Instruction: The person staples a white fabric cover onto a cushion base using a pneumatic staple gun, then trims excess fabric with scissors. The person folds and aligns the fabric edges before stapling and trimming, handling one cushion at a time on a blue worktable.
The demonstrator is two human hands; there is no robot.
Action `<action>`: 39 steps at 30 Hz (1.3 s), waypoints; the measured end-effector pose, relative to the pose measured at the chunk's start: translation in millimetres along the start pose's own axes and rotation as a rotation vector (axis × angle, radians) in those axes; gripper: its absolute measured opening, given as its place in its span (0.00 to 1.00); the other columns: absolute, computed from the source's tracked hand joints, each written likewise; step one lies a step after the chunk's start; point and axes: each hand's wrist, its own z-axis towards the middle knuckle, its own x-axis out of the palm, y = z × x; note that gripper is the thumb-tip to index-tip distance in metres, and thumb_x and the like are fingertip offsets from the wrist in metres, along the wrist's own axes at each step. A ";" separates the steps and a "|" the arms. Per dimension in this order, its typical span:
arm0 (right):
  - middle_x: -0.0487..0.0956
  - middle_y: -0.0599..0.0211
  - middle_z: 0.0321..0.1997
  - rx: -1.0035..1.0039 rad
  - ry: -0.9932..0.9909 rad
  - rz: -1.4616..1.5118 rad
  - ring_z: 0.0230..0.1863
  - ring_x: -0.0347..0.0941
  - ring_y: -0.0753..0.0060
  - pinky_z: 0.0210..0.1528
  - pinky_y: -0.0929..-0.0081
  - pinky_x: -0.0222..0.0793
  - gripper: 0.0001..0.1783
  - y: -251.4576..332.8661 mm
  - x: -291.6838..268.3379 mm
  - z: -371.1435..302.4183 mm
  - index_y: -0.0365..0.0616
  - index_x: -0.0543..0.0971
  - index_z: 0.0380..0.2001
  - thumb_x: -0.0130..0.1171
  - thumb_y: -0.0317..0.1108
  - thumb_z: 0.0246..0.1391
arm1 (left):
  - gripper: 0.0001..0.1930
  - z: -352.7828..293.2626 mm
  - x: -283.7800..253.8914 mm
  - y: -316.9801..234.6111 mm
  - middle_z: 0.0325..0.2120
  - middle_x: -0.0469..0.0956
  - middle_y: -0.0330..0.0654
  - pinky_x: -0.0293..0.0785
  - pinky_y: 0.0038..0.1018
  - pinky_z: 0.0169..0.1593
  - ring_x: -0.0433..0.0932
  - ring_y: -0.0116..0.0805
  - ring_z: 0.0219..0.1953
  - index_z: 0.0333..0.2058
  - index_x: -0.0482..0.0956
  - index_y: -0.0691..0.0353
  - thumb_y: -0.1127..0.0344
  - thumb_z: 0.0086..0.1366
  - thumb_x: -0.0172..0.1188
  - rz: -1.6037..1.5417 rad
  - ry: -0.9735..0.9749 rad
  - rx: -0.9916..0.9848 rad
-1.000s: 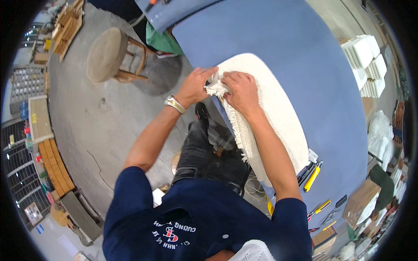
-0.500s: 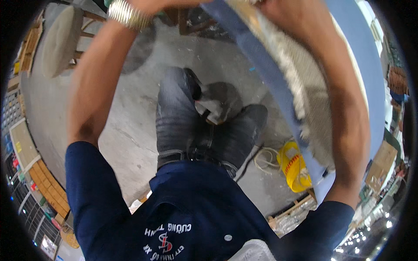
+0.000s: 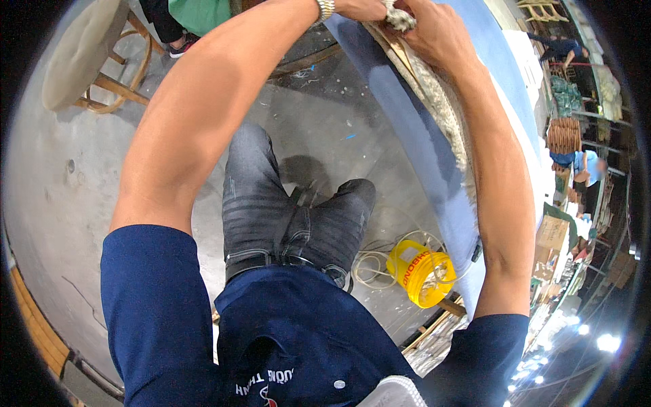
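At the top of the view, my left hand [image 3: 363, 8] and my right hand [image 3: 437, 32] are close together. Between them is a bunched end of beige-grey fabric [image 3: 401, 19], with the fingers of both hands closed on it. That fabric runs down along a piece [image 3: 441, 105] with a frayed, fuzzy edge and a wood-coloured strip, partly behind my right forearm. The piece lies on a blue-covered work surface [image 3: 400, 115]. The top of my left hand is cut off by the picture's edge.
A yellow bucket [image 3: 424, 275] with a pale hose [image 3: 371, 268] stands on the floor beside the work surface. A padded wooden chair [image 3: 81, 54] is at upper left, near another person's shoe [image 3: 182, 46]. Other people and stacked goods show at far right.
My left hand has moved right, toward my right hand, and both now meet at the fabric's end. The whole view has shifted, bringing more of the right side into sight.
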 end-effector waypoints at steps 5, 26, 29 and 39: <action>0.84 0.43 0.40 -0.099 0.022 0.140 0.45 0.80 0.36 0.47 0.49 0.75 0.15 14.6 -9.4 11.2 0.40 0.82 0.44 0.61 0.35 0.54 | 0.18 -22.6 -24.2 -12.4 0.30 0.84 0.61 0.80 0.45 0.41 0.85 0.59 0.35 0.33 0.87 0.67 0.54 0.60 0.64 -0.061 -0.013 -0.050; 0.85 0.53 0.40 0.006 0.175 0.031 0.45 0.82 0.43 0.45 0.49 0.77 0.23 0.2 -8.0 40.9 0.51 0.78 0.46 0.73 0.35 0.45 | 0.16 -13.5 -30.7 4.0 0.34 0.84 0.62 0.79 0.45 0.48 0.84 0.59 0.40 0.40 0.87 0.65 0.63 0.54 0.66 -0.090 0.127 -0.100; 0.85 0.53 0.37 -0.005 0.114 0.062 0.44 0.82 0.43 0.43 0.50 0.77 0.24 -0.6 -1.4 32.8 0.51 0.77 0.45 0.73 0.35 0.42 | 0.19 -19.2 -34.9 1.0 0.35 0.85 0.60 0.80 0.42 0.47 0.85 0.55 0.40 0.46 0.86 0.64 0.61 0.57 0.67 -0.092 0.135 -0.104; 0.86 0.57 0.40 -0.048 -0.086 0.191 0.43 0.82 0.48 0.46 0.58 0.76 0.17 -18.3 -43.3 -29.7 0.49 0.83 0.45 0.66 0.31 0.48 | 0.20 -59.5 -28.0 -35.7 0.42 0.83 0.38 0.76 0.26 0.51 0.78 0.25 0.42 0.58 0.80 0.64 0.67 0.69 0.62 -0.727 -0.161 -0.081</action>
